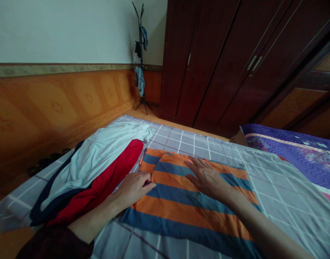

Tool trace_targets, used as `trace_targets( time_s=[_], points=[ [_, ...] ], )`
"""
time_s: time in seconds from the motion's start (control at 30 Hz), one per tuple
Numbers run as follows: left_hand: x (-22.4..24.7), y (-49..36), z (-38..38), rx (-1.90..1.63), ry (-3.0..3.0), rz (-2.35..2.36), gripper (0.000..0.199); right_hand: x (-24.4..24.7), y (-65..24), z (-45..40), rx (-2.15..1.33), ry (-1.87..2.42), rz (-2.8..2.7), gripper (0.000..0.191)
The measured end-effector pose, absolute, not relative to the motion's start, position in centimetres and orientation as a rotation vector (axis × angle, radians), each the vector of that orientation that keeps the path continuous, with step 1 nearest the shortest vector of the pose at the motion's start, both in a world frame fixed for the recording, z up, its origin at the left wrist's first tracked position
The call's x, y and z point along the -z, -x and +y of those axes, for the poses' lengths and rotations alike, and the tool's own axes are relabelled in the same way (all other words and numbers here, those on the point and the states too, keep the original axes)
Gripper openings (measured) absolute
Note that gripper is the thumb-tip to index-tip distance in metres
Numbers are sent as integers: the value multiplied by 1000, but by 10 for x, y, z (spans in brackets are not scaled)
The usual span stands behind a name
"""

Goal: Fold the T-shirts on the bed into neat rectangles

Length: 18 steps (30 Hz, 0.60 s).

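Note:
An orange and blue-grey striped shirt (178, 208) lies spread on a grey checked sheet, its left part folded over near the top. My left hand (139, 185) is at the shirt's left edge, fingers curled in and closed; whether cloth is pinched in them is hidden. Over the upper middle of the shirt, my right hand (205, 176) lies palm down with its fingers stretched out and apart. It holds nothing.
Left of the shirt lie a pale shirt (108, 142), red cloth (100, 194) and dark blue cloth in a loose heap. The grey sheet (191, 142) covers the bed. A purple quilt (289, 144) is at right. Behind stand a dark wardrobe (208, 64) and a coat rack (140, 54).

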<state>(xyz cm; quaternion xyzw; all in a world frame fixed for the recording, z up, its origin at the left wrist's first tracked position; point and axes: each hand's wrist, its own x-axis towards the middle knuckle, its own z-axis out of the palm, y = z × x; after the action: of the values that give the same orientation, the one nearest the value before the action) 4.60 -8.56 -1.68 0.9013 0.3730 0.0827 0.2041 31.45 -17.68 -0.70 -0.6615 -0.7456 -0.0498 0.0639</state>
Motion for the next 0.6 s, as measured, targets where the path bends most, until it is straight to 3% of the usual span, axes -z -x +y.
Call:
trace_targets(
  time_s=[0.17, 0.37, 0.6],
  points=[
    [20, -40, -82, -207, -2557, 980, 28, -10, -281, -112, 49, 1980, -2167, 36],
    [15, -40, -83, -144, -2620, 994, 36, 23, -267, -69, -42, 1904, -2173, 21],
    [14, -39, -84, -19, -2686, 948, 35, 43, -274, -63, 35, 1883, -2024, 19]
  ],
)
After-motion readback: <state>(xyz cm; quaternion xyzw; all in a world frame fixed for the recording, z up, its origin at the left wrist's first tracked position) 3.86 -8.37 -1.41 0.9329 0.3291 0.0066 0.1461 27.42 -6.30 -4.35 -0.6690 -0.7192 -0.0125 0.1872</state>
